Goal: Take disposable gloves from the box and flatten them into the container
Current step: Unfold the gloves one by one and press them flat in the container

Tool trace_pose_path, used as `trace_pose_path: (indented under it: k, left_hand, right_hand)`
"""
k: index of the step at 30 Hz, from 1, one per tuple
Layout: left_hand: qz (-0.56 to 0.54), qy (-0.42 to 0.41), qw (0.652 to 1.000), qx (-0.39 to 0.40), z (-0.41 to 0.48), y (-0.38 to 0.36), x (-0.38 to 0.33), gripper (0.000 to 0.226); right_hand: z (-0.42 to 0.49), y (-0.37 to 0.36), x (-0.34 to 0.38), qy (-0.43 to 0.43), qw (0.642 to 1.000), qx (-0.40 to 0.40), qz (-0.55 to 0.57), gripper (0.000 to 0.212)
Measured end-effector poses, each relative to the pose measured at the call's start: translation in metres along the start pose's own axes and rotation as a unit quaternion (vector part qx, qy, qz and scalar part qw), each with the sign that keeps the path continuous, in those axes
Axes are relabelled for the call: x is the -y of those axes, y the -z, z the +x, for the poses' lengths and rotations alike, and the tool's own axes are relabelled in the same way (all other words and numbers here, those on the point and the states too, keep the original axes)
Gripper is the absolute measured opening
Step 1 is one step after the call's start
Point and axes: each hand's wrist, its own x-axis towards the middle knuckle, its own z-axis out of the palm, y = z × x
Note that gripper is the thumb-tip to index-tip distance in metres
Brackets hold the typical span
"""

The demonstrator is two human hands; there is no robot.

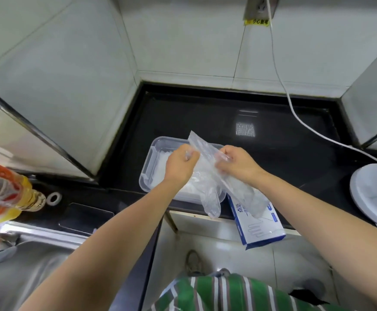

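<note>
since the rectangular clear plastic container (148, 167) sits on the glossy black counter (205, 117) just left of your grip, with a pale stack of flattened gloves (160, 161) already lying in it, you have little way to carry the load. your left hand (180, 163) is curled closed above the container, pinching one side of the thin, clear, crinkled disposable gloves (207, 178). these hang in the air between your two hands, over the container's near right corner, one end poking up past your knuckles and the finger ends drooping below the counter edge. there seem to be two layers of film, though whether they are clinging together is hard to tell. your right hand (234, 162) is likewise curled closed, pinching the opposite side. expect this film to weigh next to nothing, to go limp wherever you are not holding it, and to slip or cling to skin. it will likely stretch or tear under a sharp tug. take hold at the cuff edge with fingertips only, draw the sides apart gently, lay it down, then press it with a flat palm. further right, the blue and white cardboard glove box (261, 230) lies just beside the container and overhangs the counter edge; being light, it could be knocked off by a stray elbow.
</note>
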Motion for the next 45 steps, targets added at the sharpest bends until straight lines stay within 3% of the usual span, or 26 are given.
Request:
trace_pose_path:
  k: [2,4,9,11,13,17,19,21,23,25,28,31,35,36,38,42,45]
  left_hand:
    - [0.042,-0.027,0.999,-0.008,0.004,0.015,0.016,0.021]
    - [0.052,-0.028,0.998,-0.009,0.006,0.028,0.029,0.029]
    - [-0.021,0.163,0.985,0.042,0.015,0.038,0.021,0.032]
    - [-0.074,0.183,0.980,0.025,0.021,0.039,0.024,0.023]
    - [-0.045,0.146,0.988,-0.011,0.026,0.038,0.030,0.020]
    - [0.119,0.015,0.991,-0.057,0.031,0.040,0.046,0.025]
    - [0.177,-0.028,0.982,-0.062,0.035,0.042,0.053,0.024]
    - [0.220,-0.054,0.972,-0.063,0.038,0.043,0.055,0.023]
    - [0.256,-0.074,0.962,-0.060,0.041,0.042,0.054,0.023]
    - [0.283,-0.080,0.954,-0.048,0.044,0.040,0.055,0.022]
    - [0.321,-0.079,0.943,-0.026,0.046,0.037,0.055,0.021]
    - [0.294,-0.096,0.950,-0.051,0.045,0.035,0.054,0.030]
    - [0.315,-0.274,0.902,-0.113,0.041,0.032,0.047,0.042]
    - [0.325,-0.310,0.891,-0.069,0.040,0.030,0.043,0.037]
    - [0.359,-0.306,0.880,0.057,0.036,0.023,0.039,0.030]
    - [0.388,-0.167,0.891,0.168,0.044,0.010,0.059,0.046]
    - [0.408,-0.102,0.869,0.262,0.053,0.007,0.073,0.065]
  right_hand:
    - [0.010,0.000,0.000,-0.038,0.995,-0.058,0.075,0.016]
    - [0.018,-0.002,0.002,-0.061,0.991,-0.066,0.103,0.018]
    - [0.034,-0.021,0.007,-0.058,0.993,0.022,0.102,0.008]
    - [0.040,-0.027,0.010,-0.055,0.995,0.020,0.086,0.006]
    - [0.049,-0.029,0.008,-0.070,0.993,-0.028,0.086,0.005]
    - [0.065,-0.019,0.003,-0.093,0.975,-0.183,0.078,0.007]
    - [0.067,-0.020,0.003,-0.050,0.967,-0.249,0.010,0.018]
    - [0.062,-0.026,0.009,0.062,0.953,-0.290,-0.066,0.023]
    - [0.057,-0.038,0.017,0.172,0.951,-0.247,-0.074,0.018]
    - [0.053,-0.055,0.018,0.203,0.967,-0.134,-0.077,0.017]
    - [0.052,-0.077,0.006,0.139,0.975,-0.017,-0.175,0.023]
    - [0.053,-0.085,-0.005,0.087,0.969,-0.004,-0.232,0.025]
    - [0.056,-0.090,-0.007,0.066,0.968,0.008,-0.243,0.029]
    - [0.058,-0.092,-0.008,0.060,0.968,0.013,-0.243,0.030]
    - [0.060,-0.094,-0.008,0.052,0.968,0.026,-0.243,0.030]
    - [0.063,-0.096,-0.011,0.016,0.966,0.069,-0.249,0.035]
    - [0.066,-0.094,-0.016,-0.024,0.959,0.071,-0.274,0.047]
